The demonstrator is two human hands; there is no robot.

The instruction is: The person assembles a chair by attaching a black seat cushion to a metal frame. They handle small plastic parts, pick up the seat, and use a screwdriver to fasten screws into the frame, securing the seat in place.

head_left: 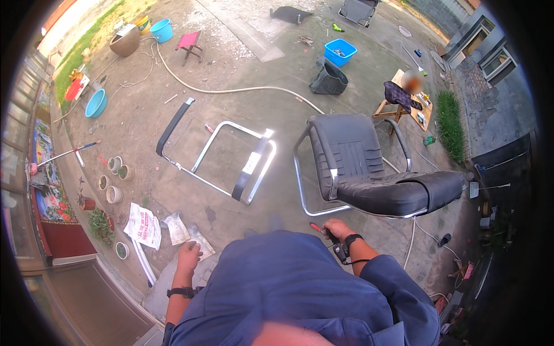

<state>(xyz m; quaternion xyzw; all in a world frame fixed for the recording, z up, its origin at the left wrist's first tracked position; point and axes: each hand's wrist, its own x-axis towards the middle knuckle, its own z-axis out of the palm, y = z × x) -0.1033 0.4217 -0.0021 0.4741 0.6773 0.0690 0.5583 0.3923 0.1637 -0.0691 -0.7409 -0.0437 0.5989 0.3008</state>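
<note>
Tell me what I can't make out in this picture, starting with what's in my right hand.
All in the head view:
- Tool: kind unclear; small and partly covered by your right hand.
- Black chair: its cushions hide part of the metal frame.
- Square blue tub: contents too small.
- Grey thing at the top: cut off by the upper edge.

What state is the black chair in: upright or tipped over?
Upright. The black chair stands on its chrome base, with both armrests raised above it.
</note>
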